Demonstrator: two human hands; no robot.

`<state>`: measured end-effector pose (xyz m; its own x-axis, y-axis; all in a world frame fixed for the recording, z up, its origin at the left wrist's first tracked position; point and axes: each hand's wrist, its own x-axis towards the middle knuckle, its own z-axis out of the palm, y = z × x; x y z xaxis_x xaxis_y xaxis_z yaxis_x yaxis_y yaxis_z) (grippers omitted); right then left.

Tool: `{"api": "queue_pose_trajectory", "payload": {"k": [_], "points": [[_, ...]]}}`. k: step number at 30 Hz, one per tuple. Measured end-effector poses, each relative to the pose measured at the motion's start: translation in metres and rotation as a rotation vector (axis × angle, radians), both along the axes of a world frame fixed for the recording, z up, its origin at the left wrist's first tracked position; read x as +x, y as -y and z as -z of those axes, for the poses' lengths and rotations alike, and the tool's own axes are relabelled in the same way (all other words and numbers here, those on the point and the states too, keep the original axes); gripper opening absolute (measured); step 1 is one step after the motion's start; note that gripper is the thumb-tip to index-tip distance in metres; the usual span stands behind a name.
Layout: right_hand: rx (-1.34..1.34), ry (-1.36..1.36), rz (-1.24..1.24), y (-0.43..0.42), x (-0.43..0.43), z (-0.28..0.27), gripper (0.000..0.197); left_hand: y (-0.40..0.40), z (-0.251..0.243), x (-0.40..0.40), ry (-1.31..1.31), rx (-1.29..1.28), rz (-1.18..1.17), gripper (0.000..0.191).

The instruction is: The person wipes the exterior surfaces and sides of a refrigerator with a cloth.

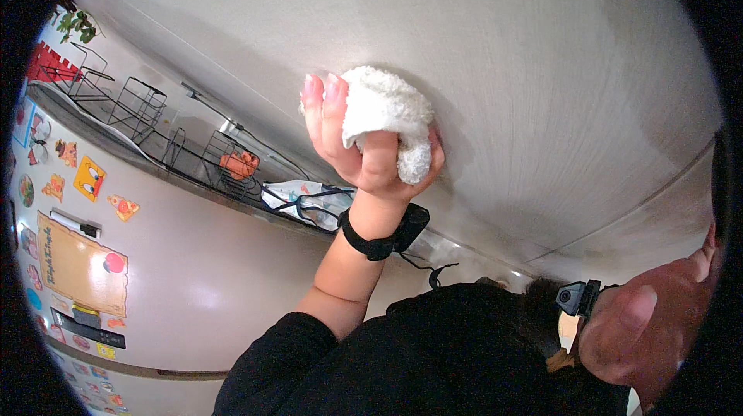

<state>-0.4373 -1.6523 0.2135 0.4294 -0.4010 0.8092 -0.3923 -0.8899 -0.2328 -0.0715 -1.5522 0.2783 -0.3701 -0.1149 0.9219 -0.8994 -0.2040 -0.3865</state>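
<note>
My left hand (374,152) holds a bunched white terry cloth (386,105) against a broad, pale, smooth surface (493,68). Two fingers stretch along the left side of the cloth, while another bends across its lower part. A black strap with a black box (412,227) circles the wrist below, and the arm comes up from a short black sleeve (290,358). What lies between the cloth and the surface is hidden. My right hand is out of view.
Wire racks (139,105), an orange cloth (239,165) and a patterned fabric item (307,201) lie on a ledge left of the arm. Below stands a magnet-covered fridge door (203,276). Part of a head with a small camera (572,297) shows lower right.
</note>
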Motion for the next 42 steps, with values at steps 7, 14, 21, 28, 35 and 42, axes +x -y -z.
{"api": "queue_pose_trajectory", "payload": {"k": [7,14,21,28,35,42], "points": [[-0.412,0.225,0.092,-0.002,0.117,-0.058,0.078,-0.014,0.024,0.016,-0.172,-0.077,-0.029,0.049],[-0.563,0.106,0.385,-0.005,0.128,-0.043,0.063,-0.046,-0.035,0.105,-0.694,-0.408,-0.005,0.053],[-0.592,0.165,0.423,-0.006,0.136,-0.046,0.058,-0.024,-0.159,0.051,-0.325,-0.29,-0.054,0.044],[-0.525,0.258,0.429,-0.004,0.137,-0.045,0.054,0.014,-0.066,-0.059,0.154,0.172,0.203,0.021],[-0.546,0.266,0.406,-0.006,0.131,-0.048,0.054,-0.009,-0.026,-0.012,0.245,0.153,0.104,0.019],[-0.517,0.215,0.387,-0.01,0.134,-0.051,0.056,-0.055,-0.077,0.117,-0.737,-0.416,0.107,0.049]]}}
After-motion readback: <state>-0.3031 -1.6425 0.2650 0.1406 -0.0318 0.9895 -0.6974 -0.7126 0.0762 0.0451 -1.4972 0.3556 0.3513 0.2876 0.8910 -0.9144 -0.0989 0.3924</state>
